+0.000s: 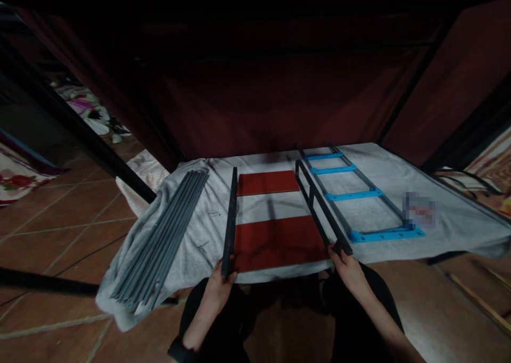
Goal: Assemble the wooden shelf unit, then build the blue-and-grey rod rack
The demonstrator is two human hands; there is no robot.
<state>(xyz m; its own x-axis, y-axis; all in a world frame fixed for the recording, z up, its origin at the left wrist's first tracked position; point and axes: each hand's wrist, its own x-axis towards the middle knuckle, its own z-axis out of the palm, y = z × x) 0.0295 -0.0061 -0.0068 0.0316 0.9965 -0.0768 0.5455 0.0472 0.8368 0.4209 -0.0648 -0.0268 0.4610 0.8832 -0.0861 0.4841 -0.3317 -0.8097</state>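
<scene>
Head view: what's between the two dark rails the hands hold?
Two red panels, flat on the grey cloth, between left rail and right rail. Head view.

Dim in here, but: red flat panels (279, 241), plain light-grey cloth sheet (459, 192), black metal rails (230, 219), grey metal rod bundle (167, 230), bright blue crossbars (353, 195), terracotta floor tiles (59, 219), dark maroon curtain (279, 102).
</scene>
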